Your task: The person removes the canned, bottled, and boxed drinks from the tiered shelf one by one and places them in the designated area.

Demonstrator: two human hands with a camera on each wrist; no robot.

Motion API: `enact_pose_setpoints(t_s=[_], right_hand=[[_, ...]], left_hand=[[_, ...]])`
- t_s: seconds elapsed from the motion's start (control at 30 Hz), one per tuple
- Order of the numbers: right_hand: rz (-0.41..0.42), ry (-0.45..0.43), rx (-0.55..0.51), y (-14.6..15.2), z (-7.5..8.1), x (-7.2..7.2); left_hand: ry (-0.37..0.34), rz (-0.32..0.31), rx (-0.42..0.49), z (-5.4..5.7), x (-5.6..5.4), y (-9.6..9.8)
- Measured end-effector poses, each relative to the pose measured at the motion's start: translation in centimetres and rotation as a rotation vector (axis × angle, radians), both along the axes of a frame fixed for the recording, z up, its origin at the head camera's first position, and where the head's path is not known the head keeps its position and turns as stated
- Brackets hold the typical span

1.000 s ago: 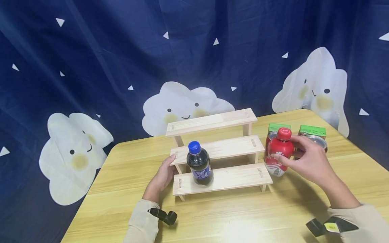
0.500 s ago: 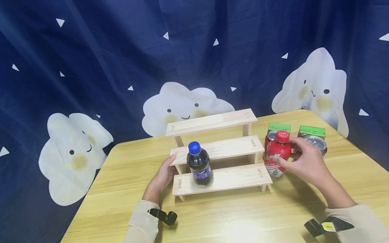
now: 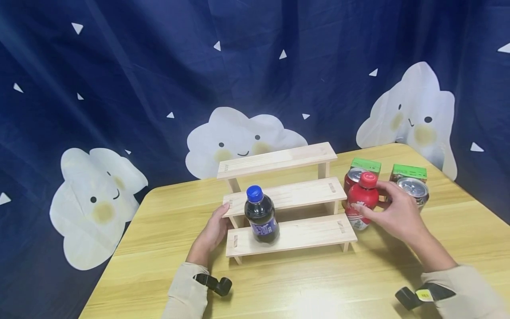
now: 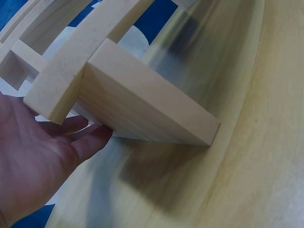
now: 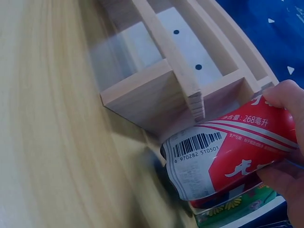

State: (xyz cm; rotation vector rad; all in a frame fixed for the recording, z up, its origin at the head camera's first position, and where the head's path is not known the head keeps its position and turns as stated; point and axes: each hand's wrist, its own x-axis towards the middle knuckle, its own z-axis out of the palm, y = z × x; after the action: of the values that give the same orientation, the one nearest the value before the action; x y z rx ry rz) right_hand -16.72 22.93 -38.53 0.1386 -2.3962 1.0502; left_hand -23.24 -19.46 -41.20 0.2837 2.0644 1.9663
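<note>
A small three-step wooden shelf rack [image 3: 311,232] stands on the table. My left hand [image 3: 213,230] grips the left end of its middle board, thumb on top; in the left wrist view its fingers [image 4: 97,140] reach under the board against the leg panel. A dark drink bottle with a blue cap [image 3: 260,217] stands upright on the lowest board, left of the middle. My right hand [image 3: 398,215] holds a red bottle [image 3: 362,199] between thumb and fingers, right beside the rack's right end. Its white base with a barcode [image 5: 197,145] shows in the right wrist view.
Behind the red bottle are a red can [image 3: 352,177] and a green-topped box [image 3: 366,165]. Another can [image 3: 414,188] and a second green-topped box [image 3: 408,172] stand further right. A dark blue curtain [image 3: 255,66] with clouds hangs behind the table [image 3: 167,230].
My right hand has moved slightly left with the red bottle, closer to the rack's right end. More of both cans shows now. My left hand has stayed on the rack.
</note>
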Motion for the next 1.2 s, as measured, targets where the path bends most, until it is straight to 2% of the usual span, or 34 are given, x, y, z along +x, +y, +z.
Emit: enact_pose_setpoints(t_s=[0.67,0.93,1.2], right_hand=[[0.036,0.018,-0.008,-0.2,-0.7,-0.3],[0.057,0.016,-0.004,0.0,-0.8,-0.5],[0.029,-0.014,-0.062,-0.1,0.3,0.1]], left_hand=[[0.003,0.004,-0.019,0.2,0.0,0.1],[0.006,0.013,-0.009,-0.1,-0.1,0.0],[-0.001,0.004,-0.002,-0.1,0.0,0.0]])
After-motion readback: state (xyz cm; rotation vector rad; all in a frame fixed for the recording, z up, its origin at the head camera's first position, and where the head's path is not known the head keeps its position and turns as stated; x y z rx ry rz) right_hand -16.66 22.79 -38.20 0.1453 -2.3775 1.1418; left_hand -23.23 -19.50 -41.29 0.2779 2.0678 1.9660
